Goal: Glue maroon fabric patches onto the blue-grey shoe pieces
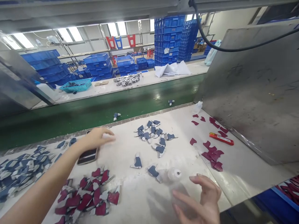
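Observation:
My left hand (99, 137) hovers over a dark phone (87, 155), fingers bent and a little apart, blurred at the tips; I make out nothing held in it. My right hand (202, 196) is at a translucent bottle (174, 174) with a pale top. Its fingers are spread, the lower ones across the bottle's body; a firm grip does not show. Beside the bottle lies a blue-and-white piece (153, 171), with another such piece (138, 161) farther left. A loose group of blue-and-white pieces (153, 130) lies beyond. Maroon-faced pieces (86, 199) are heaped near my left forearm.
More blue pieces (23, 165) pile up at far left. Maroon patches (212, 155) and a red-orange cutter-like tool (221, 138) lie at right beside a metal panel (254, 87). A green belt (144, 99) crosses beyond, carrying two pieces. A black cable (210, 43) hangs overhead.

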`<action>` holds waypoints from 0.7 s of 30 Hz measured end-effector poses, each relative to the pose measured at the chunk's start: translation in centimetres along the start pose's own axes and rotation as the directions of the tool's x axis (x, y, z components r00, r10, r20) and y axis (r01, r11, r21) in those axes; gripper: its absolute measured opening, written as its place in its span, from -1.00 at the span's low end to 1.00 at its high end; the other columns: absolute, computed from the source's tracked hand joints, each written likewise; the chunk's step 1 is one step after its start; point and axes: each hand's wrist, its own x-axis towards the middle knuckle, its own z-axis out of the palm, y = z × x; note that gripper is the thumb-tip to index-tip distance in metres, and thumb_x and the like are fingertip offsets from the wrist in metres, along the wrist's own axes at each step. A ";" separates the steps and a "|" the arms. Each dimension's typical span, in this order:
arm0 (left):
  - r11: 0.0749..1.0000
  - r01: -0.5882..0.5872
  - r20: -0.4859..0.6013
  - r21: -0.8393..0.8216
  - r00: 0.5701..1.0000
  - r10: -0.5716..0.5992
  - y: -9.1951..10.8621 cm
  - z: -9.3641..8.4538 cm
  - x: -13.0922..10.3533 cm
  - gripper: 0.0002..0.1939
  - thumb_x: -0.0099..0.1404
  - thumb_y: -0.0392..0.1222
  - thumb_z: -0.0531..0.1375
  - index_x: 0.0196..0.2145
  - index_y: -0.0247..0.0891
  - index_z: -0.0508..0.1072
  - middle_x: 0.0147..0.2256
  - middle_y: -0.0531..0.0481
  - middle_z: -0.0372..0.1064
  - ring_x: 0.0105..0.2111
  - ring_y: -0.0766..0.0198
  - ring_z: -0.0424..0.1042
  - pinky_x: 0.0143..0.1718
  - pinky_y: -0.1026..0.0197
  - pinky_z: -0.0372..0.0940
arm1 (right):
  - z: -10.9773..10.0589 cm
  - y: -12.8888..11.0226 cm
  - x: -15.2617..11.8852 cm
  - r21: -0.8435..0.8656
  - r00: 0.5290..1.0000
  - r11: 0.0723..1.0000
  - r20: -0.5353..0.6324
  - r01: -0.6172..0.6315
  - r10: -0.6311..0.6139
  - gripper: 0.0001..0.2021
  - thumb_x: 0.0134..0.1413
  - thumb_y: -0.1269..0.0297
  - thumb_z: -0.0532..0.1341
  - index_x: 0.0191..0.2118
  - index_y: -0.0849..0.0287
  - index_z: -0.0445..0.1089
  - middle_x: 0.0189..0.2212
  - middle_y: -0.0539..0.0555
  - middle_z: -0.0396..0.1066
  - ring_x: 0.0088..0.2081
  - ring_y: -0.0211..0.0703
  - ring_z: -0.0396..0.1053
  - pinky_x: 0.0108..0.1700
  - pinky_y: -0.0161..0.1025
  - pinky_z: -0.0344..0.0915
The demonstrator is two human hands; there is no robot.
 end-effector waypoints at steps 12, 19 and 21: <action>0.966 0.256 -0.311 0.017 0.920 -0.239 -1.1 1.4 12.7 -0.63 0.37 -0.08 0.17 0.07 -0.28 0.37 0.04 -0.16 0.37 -0.01 0.09 0.41 0.01 -0.10 0.33 | 1.6 0.4 1.7 0.076 0.959 0.997 0.279 0.032 -0.052 -0.59 0.03 0.58 0.20 -0.01 0.10 0.48 0.09 0.26 0.30 0.09 0.13 0.28 -0.06 0.11 0.45; 0.997 -0.063 -0.258 -0.040 0.965 0.050 4.6 3.1 1.4 -0.46 0.40 -0.10 -0.02 0.29 -0.27 0.14 0.07 -0.21 0.38 -0.03 0.02 0.41 -0.08 0.10 0.28 | 0.8 1.0 1.2 0.322 0.957 0.944 0.288 -0.073 -0.025 -0.48 0.05 0.68 0.18 0.06 -0.02 0.40 0.16 0.19 0.31 0.13 0.05 0.34 0.00 0.05 0.44; 0.983 -0.120 -0.287 -0.137 0.955 0.076 6.6 4.9 -4.2 -0.45 0.42 0.04 -0.08 0.27 -0.23 0.15 -0.09 -0.15 0.46 -0.28 0.12 0.46 -0.24 0.15 0.30 | 0.6 1.2 0.9 0.390 0.959 0.916 0.283 -0.097 -0.019 -0.45 0.04 0.67 0.21 0.08 -0.05 0.36 0.18 0.18 0.31 0.14 0.05 0.36 -0.01 0.03 0.45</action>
